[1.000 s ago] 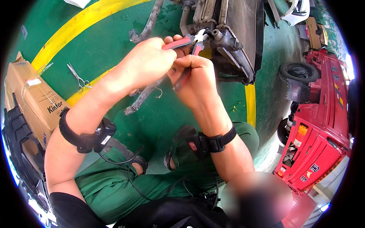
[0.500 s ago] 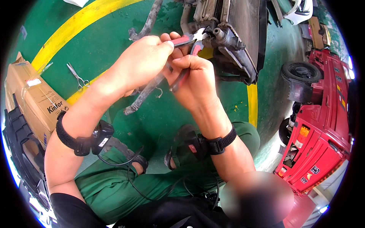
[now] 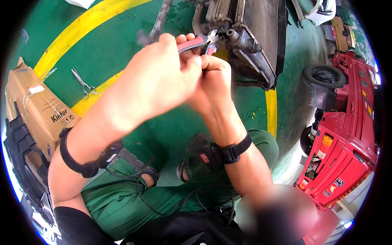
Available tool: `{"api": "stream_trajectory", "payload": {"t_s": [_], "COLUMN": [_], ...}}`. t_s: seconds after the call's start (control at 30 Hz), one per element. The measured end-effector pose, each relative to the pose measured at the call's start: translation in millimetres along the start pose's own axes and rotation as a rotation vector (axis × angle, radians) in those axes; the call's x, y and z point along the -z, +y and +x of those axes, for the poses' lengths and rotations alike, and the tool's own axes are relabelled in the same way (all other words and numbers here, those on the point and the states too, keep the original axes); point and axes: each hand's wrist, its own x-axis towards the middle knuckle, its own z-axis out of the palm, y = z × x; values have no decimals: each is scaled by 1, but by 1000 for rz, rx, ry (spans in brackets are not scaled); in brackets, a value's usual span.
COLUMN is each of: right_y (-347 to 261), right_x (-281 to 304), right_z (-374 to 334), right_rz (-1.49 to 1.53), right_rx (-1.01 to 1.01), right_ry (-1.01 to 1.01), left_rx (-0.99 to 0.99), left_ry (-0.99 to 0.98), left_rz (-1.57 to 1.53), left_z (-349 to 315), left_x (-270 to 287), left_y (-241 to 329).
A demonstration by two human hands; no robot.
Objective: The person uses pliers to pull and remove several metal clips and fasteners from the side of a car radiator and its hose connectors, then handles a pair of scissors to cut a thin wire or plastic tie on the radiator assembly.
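Pliers with red and grey handles [image 3: 192,43] are between my two hands. Their metal jaws touch or lie right beside a dark fitting at the lower corner of a dusty radiator [image 3: 255,28]; I cannot tell exactly what they bite on. My left hand [image 3: 169,73] is closed round the upper handle, its back covering most of the grip. Close against it, my right hand [image 3: 214,75] is closed at the other handle, which is largely hidden behind my left hand. A worn grey hose [image 3: 161,20] lies just beyond my left hand.
On the green floor to the left are scissors [image 3: 84,83] and a cardboard box [image 3: 36,100], with a black plastic part [image 3: 24,151] beside it. A red vehicle [image 3: 343,134] stands on the right. Black straps and cables are on my forearms.
My left hand has turned and come down to the right, against my right hand, covering more of the pliers. The jaws stay at the radiator's corner.
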Motion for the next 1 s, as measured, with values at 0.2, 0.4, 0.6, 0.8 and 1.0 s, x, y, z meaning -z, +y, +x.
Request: {"api": "stream_trajectory", "payload": {"t_s": [0.2,0.4,0.6,0.8,1.0], "right_y": [4,4,5,6,10], "right_x": [-16,-11,0,-10,-2], "right_z": [1,7,12,15,22], "right_rz": [25,51,86,180,191], "right_rx": [1,12,19,-27,-27], "right_ry": [13,-16,-39,-134,-208], "left_rx": [-2,-74,-223,-196,-207], "left_ry": [-20,65,240,201,197], "left_rz": [488,402,380,334,306], "left_z": [-25,-23,-24,-22,-21], "left_x": [6,1,-17,-14,-17], "left_y": [28,11,-1,0,-5]}}
